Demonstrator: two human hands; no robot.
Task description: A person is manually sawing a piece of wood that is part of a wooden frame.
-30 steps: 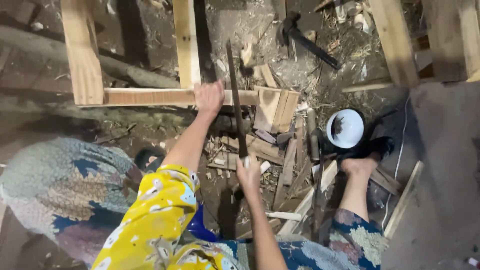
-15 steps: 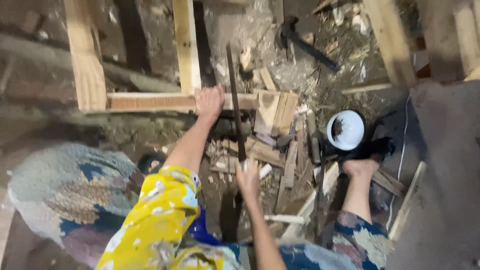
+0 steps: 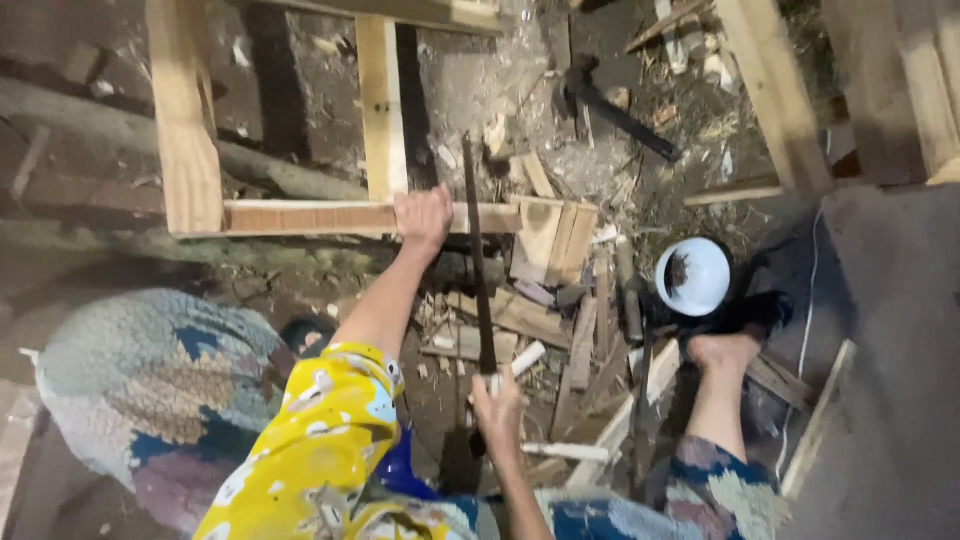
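Observation:
My left hand [image 3: 424, 217] presses down on the near rail of a pale wooden frame [image 3: 300, 216] lying on the dirt floor. My right hand [image 3: 497, 408] grips the handle end of a long dark saw blade [image 3: 476, 255]. The blade runs away from me and crosses the rail just right of my left hand. My bare foot [image 3: 722, 352] rests on offcuts at the right.
A white bowl [image 3: 692, 276] stands beside my foot. A dark hammer [image 3: 608, 100] lies on the floor farther out. Wood offcuts [image 3: 550, 240] and shavings litter the middle. More timber frames [image 3: 780, 100] lie at the upper right, and a patterned cushion [image 3: 150, 390] at the lower left.
My right hand has drawn slightly back toward me with the saw. The left hand stays on the rail.

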